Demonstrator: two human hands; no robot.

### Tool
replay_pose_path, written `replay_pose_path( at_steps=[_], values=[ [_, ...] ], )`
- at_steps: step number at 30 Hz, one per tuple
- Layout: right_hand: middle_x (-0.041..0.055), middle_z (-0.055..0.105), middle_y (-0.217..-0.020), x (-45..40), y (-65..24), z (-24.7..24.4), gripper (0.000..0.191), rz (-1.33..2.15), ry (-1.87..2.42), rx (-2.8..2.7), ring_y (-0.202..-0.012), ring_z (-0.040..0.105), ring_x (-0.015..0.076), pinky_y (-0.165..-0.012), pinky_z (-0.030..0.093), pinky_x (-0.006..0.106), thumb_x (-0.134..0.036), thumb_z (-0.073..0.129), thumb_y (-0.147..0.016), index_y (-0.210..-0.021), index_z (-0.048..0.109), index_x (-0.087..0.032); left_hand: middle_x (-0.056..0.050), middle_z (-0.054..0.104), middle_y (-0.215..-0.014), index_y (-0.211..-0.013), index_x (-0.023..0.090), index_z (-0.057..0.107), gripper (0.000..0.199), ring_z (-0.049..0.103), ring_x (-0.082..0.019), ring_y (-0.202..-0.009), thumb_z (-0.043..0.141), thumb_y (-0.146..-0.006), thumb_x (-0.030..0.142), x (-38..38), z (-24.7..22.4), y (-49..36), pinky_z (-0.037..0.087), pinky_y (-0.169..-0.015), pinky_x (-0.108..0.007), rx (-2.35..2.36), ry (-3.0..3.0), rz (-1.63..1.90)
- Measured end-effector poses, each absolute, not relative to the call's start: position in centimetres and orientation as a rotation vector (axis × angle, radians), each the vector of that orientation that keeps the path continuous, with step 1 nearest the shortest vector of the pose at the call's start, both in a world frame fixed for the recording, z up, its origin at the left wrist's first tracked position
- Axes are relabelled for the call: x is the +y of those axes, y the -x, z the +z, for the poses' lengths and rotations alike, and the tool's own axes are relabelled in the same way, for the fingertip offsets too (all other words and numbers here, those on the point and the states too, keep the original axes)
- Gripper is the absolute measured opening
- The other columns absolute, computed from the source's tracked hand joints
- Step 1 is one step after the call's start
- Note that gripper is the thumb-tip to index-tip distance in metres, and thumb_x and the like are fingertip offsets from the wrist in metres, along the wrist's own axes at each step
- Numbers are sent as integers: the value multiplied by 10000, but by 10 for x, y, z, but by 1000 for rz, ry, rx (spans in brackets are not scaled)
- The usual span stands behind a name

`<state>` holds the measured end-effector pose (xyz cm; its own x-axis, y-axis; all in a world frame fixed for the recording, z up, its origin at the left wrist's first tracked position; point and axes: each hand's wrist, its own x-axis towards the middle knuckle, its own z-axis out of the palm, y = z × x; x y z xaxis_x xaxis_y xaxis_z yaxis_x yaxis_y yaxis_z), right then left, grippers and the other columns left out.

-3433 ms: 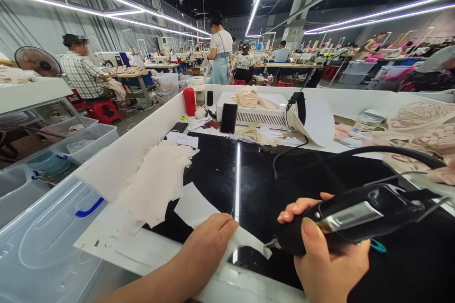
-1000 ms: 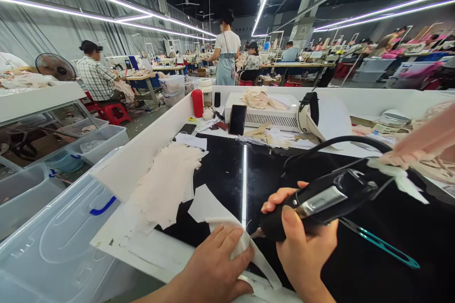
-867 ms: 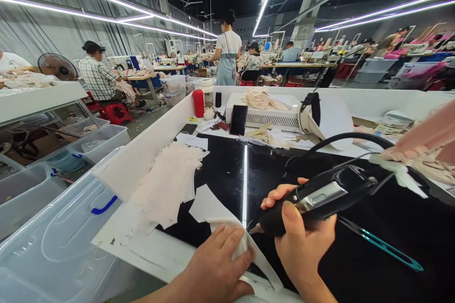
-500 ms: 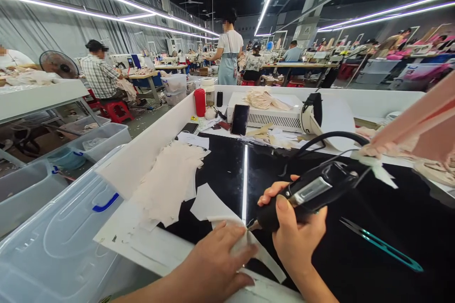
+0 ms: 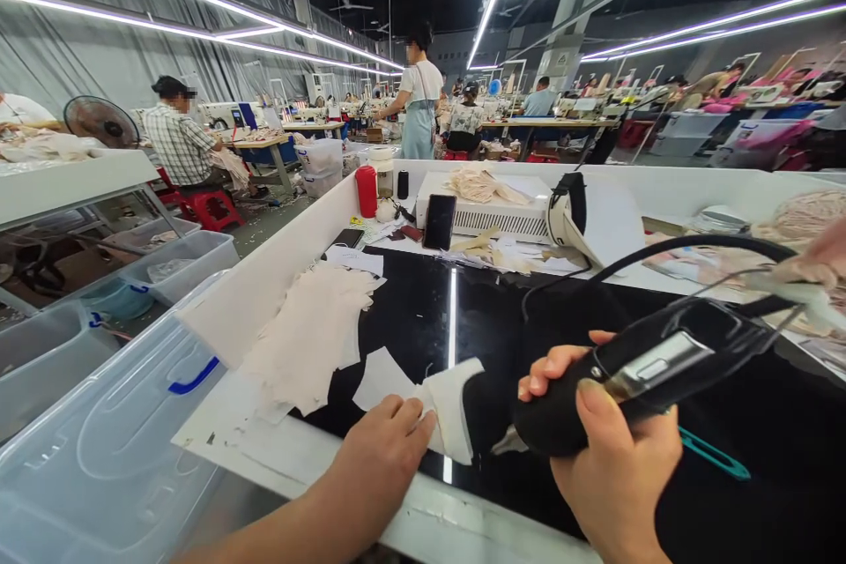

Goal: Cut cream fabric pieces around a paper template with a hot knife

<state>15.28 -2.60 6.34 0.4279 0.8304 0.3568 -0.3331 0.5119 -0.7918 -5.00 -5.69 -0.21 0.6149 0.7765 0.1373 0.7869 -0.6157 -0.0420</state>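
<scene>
My left hand [image 5: 389, 458] is closed over the near edge of a small off-white fabric piece [image 5: 456, 410], fingertips pressed together on it. Part of that piece lies over or against a white cut piece [image 5: 380, 379] on the black work surface [image 5: 410, 308]. My right hand [image 5: 614, 467] is wrapped around a black corded power tool [image 5: 561, 401], thumb on top near its silver plate. The tool's short metal tip [image 5: 508, 441] points left, apart from the fabric. Behind my right hand lie teal thread snips [image 5: 717, 456], partly hidden.
A pile of pale fabric pieces [image 5: 310, 326] lies left. At the back are a phone [image 5: 439, 222], a red bottle [image 5: 366, 191], a white vented box [image 5: 489, 216] and scraps. The tool's cable [image 5: 667, 248] arches right. A clear plastic bin [image 5: 112, 449] stands left; co-workers sit farther off.
The tool has moved right with my right hand, its tip away from the fabric. My left hand has shifted left, and the fabric piece is turned, its free part pointing up and right.
</scene>
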Motion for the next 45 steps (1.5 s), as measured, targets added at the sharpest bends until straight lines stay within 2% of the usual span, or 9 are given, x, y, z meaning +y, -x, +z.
replay_pose_path(
  at_steps=[3,6,11,19,23,27,31,36,45],
  values=[
    [-11,659,-756,-38,-157,57,369,803,685,-856,-593,605,169,-527,575,313,-284,824,-801,-1110,624,-251,-80,656,-1024,-1210,127,627,250,654,-278,-886,590,-967,82,-62,6,33,625,-736,-424,-1457,2734,-19],
    [-4,663,-772,-41,-159,50,373,776,672,-872,-605,610,173,-540,576,321,-284,817,-815,-1133,625,-250,-73,647,-1037,-1221,135,620,235,656,-276,-907,632,-988,154,-63,14,26,625,-744,-429,-1500,2752,50],
    [-7,661,-787,-33,-156,44,371,728,665,-857,-637,613,171,-577,569,316,-292,813,-844,-1153,612,-254,-63,640,-1004,-1195,141,621,195,653,-259,-874,600,-1000,146,-65,17,29,611,-733,-414,-1503,2753,74],
    [-2,666,-829,-26,-152,34,374,720,663,-916,-664,632,172,-628,568,335,-303,789,-892,-1202,584,-265,-44,617,-896,-1079,140,611,189,616,-251,-761,611,-912,50,-70,4,32,562,-621,-378,-1345,2628,-299],
    [-3,664,-844,-28,-151,31,378,716,682,-940,-666,639,176,-641,570,346,-306,783,-902,-1210,568,-263,-59,620,-892,-1080,114,598,203,619,-227,-794,490,-949,3,-66,-1,23,561,-702,-334,-1029,2722,-571],
    [-2,666,-849,-30,-149,32,396,725,707,-934,-671,645,184,-624,573,348,-306,788,-897,-1215,556,-259,-62,634,-903,-1088,103,594,192,634,-197,-839,429,-1025,27,-58,-6,12,563,-796,-296,-799,2884,-643],
    [-2,668,-835,-32,-149,33,407,727,703,-925,-675,641,185,-634,572,355,-294,798,-885,-1211,557,-257,-80,669,-984,-1146,106,594,217,653,-191,-960,396,-1073,58,-50,-9,13,577,-902,-294,-841,2978,-611],
    [4,664,-844,-33,-149,32,403,721,695,-939,-684,637,186,-628,561,347,-297,787,-900,-1224,551,-254,-92,686,-1123,-1254,78,584,224,640,-189,-1096,448,-1075,82,-46,-8,25,539,-1050,-297,-879,3012,-656],
    [6,656,-822,-34,-149,33,420,737,716,-925,-664,633,195,-595,557,344,-327,805,-881,-1206,551,-252,-95,676,-1182,-1262,122,607,234,636,-227,-1142,469,-1074,102,-45,-16,29,546,-1038,-377,-945,2934,-727]
  ],
)
